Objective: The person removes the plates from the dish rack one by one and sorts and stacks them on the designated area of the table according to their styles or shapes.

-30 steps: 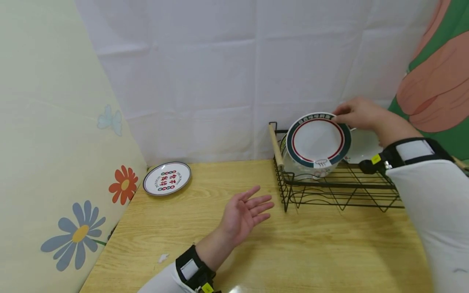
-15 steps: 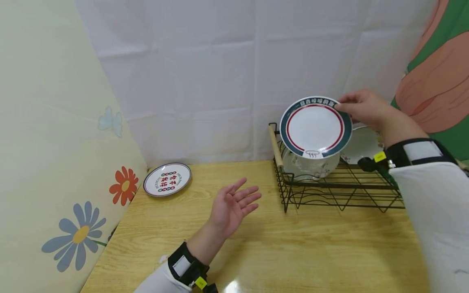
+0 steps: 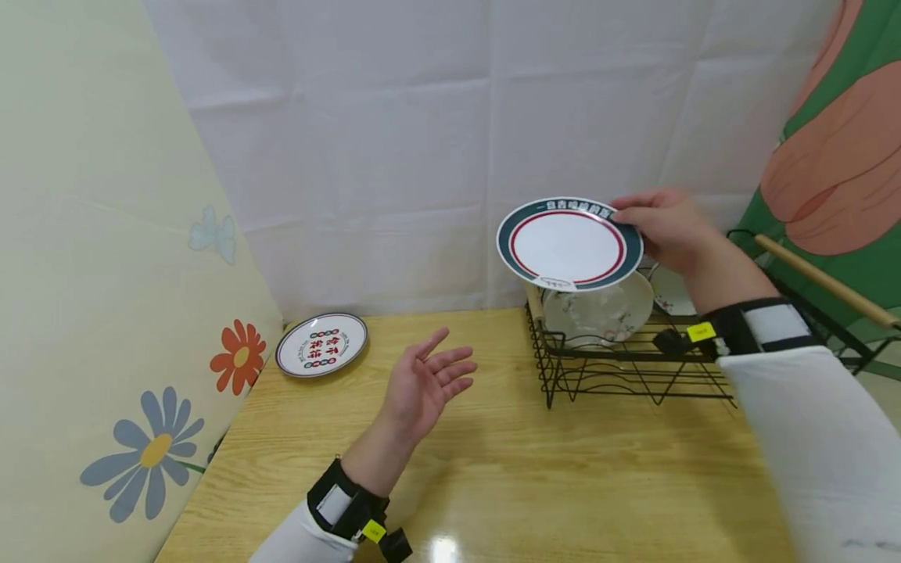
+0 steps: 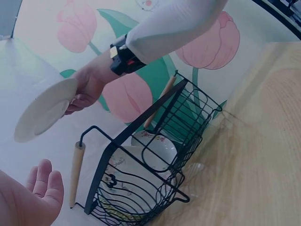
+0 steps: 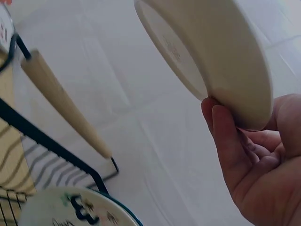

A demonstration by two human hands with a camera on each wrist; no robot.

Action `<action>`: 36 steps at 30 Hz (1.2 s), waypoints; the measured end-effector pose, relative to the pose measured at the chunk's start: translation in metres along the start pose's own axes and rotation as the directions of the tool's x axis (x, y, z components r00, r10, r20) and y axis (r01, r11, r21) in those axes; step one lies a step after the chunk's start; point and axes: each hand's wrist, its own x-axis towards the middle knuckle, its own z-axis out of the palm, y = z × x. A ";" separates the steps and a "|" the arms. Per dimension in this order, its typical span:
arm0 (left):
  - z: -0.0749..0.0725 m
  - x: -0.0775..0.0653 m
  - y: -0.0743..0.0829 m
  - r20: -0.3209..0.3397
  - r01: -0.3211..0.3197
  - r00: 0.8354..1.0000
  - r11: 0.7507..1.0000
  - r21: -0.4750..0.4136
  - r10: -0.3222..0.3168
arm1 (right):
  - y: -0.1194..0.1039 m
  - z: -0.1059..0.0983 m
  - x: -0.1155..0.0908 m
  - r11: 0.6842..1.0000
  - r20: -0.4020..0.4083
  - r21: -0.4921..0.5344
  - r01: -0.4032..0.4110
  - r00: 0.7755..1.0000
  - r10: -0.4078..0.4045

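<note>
My right hand [image 3: 665,227] pinches the right rim of a white plate [image 3: 566,246] with a dark green border and a red ring. The plate is held in the air, tilted, above the left end of a black wire dish rack [image 3: 633,356]; its pale underside shows in the right wrist view, fingers beneath and thumb on the other side. My left hand [image 3: 422,383] hovers over the table with the palm up and fingers spread, holding nothing. A floral plate [image 3: 598,309] stands in the rack, and another floral dish [image 4: 157,149] is behind it.
At the table's back left lies a white plate [image 3: 321,345] with red characters and a dark rim. Wooden handles [image 3: 827,277] rise at the rack's ends. A white cloth [image 3: 387,156] hangs behind the wooden table [image 3: 493,485].
My right hand has lifted the green-bordered plate out of the rack, then moved it left and tipped it flatter. My left hand has drifted left.
</note>
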 end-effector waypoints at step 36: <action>-0.003 -0.011 0.041 -0.107 -0.091 0.989 0.989 0.119 0.104 | 0.030 0.145 -0.078 0.874 0.154 0.481 -0.072 0.988 -0.004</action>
